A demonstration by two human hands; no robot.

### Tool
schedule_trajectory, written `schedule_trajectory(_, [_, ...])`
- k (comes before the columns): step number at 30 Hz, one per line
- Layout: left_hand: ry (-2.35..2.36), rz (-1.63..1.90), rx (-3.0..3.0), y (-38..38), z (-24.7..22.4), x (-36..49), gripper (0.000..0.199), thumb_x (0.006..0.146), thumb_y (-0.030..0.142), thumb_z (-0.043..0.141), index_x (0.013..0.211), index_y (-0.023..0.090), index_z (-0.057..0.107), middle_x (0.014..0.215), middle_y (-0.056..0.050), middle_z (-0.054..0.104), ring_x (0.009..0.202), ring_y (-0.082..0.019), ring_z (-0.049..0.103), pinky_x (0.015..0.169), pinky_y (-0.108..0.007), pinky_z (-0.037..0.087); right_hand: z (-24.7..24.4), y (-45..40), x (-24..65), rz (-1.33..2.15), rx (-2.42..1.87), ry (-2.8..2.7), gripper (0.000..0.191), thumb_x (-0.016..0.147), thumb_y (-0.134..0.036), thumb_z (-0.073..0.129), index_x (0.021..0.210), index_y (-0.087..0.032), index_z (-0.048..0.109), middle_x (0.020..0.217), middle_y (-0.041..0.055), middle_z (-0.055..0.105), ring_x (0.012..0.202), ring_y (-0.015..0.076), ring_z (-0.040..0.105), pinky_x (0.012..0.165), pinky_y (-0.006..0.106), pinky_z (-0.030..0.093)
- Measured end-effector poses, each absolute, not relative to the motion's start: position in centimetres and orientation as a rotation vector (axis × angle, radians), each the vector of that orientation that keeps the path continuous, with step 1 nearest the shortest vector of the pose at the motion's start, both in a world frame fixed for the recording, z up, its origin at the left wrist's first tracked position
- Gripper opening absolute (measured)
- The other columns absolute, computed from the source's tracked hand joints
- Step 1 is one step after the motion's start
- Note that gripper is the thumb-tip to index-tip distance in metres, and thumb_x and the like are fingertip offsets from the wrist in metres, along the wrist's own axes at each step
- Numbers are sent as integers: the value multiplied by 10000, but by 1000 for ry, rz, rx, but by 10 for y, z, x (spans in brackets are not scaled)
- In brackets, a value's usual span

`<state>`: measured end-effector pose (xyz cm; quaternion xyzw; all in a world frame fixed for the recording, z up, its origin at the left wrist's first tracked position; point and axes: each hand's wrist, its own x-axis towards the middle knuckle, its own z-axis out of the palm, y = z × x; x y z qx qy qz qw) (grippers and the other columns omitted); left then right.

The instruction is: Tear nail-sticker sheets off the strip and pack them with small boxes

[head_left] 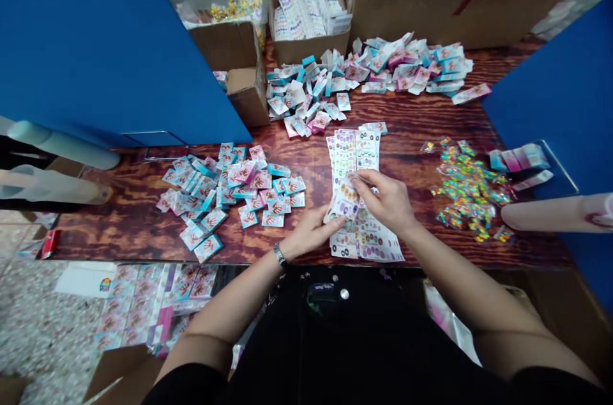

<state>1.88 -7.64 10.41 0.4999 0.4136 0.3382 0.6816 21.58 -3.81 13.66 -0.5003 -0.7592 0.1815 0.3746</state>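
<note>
A long stack of printed paper sheets (368, 242) lies on the wood-grain table (143, 239), its rows of small coloured pictures facing up. My right hand (385, 200) pinches the sheets near their middle, lifting a curled corner. My left hand (311, 232) rests at the stack's near left edge, its fingertips gripping the paper. A heap of small teal, white and pink packets (230, 191) lies to the left of my hands. Another heap of similar packets (368, 76) spreads across the table beyond the sheets. Small shiny bags of colourful items (467, 191) lie to the right.
Cardboard boxes (306, 15) stand along the far side, one filled with paper strips. Blue panels (110, 41) rise at both sides. Pale rolled tubes (60, 144) project in at the left, and another (560, 213) at the right. Stacked packets (153, 303) sit below the near table edge.
</note>
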Motion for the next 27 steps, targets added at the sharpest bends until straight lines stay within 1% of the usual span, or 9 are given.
schedule_trajectory(4, [911, 847, 833, -78, 102, 23, 309, 823, 429, 642, 962, 153, 659, 914, -41, 674, 850, -186, 620, 837, -336, 480, 135, -50, 207, 229, -1073, -2116, 241, 928, -161, 511, 1117, -186, 659, 998, 81, 695, 924, 184, 649, 839, 313, 521])
schedule_trajectory(6, [865, 906, 617, -78, 102, 26, 298, 757, 304, 694, 1019, 173, 636, 955, -32, 666, 843, -169, 621, 807, -315, 489, 133, -61, 201, 129, -982, -2251, 266, 916, -146, 525, 1145, -182, 657, 1012, 90, 690, 930, 193, 636, 833, 327, 527])
schedule_trajectory(9, [747, 925, 488, -78, 106, 26, 433, 611, 76, 670, 1026, 191, 626, 947, -6, 657, 822, -132, 605, 737, -235, 467, 126, -72, 194, 2, -937, -2371, 292, 908, -224, 573, 1181, -149, 641, 1084, 121, 681, 1003, 237, 612, 877, 385, 524])
schedule_trajectory(12, [634, 909, 467, -78, 111, 23, 494, 567, 10, 618, 1021, 204, 629, 948, 6, 651, 831, -117, 598, 732, -210, 455, 117, -73, 193, -67, -896, -2392, 325, 899, -255, 599, 1195, -125, 629, 1133, 134, 673, 1058, 266, 593, 922, 423, 508])
schedule_trajectory(16, [603, 873, 535, -78, 112, 20, 469, 609, 55, 687, 1045, 217, 632, 1017, -6, 652, 919, -151, 608, 829, -264, 467, 110, -68, 197, -32, -871, -2383, 292, 918, -120, 515, 1186, -161, 625, 1123, 99, 684, 1048, 241, 604, 913, 400, 511])
schedule_trajectory(18, [671, 855, 641, -78, 106, 19, 366, 703, 167, 721, 1056, 215, 634, 1025, -20, 656, 946, -168, 606, 846, -288, 469, 111, -66, 198, 177, -913, -2343, 301, 941, -120, 461, 1195, -181, 612, 1056, 82, 692, 985, 208, 623, 865, 362, 528])
schedule_trajectory(21, [871, 872, 915, -76, 95, 19, 257, 843, 363, 650, 1036, 193, 650, 1000, -30, 667, 934, -174, 600, 857, -304, 466, 113, -67, 197, 499, -1036, -2183, 296, 962, -163, 434, 1207, -201, 597, 1017, 74, 669, 916, 170, 629, 807, 313, 538])
schedule_trajectory(24, [1045, 922, 1191, -72, 89, 23, 291, 887, 430, 583, 976, 165, 662, 900, -21, 672, 836, -159, 592, 806, -283, 461, 112, -70, 194, 522, -1174, -2060, 294, 951, -213, 474, 1218, -214, 599, 1143, 105, 609, 975, 182, 609, 844, 333, 526])
schedule_trajectory(27, [1086, 878, 1332, -70, 91, 29, 336, 886, 474, 563, 884, 150, 653, 798, -17, 660, 734, -153, 583, 714, -270, 464, 109, -74, 196, 604, -1215, -2007, 332, 957, -234, 466, 1276, -228, 554, 1117, 90, 626, 992, 185, 604, 865, 341, 511])
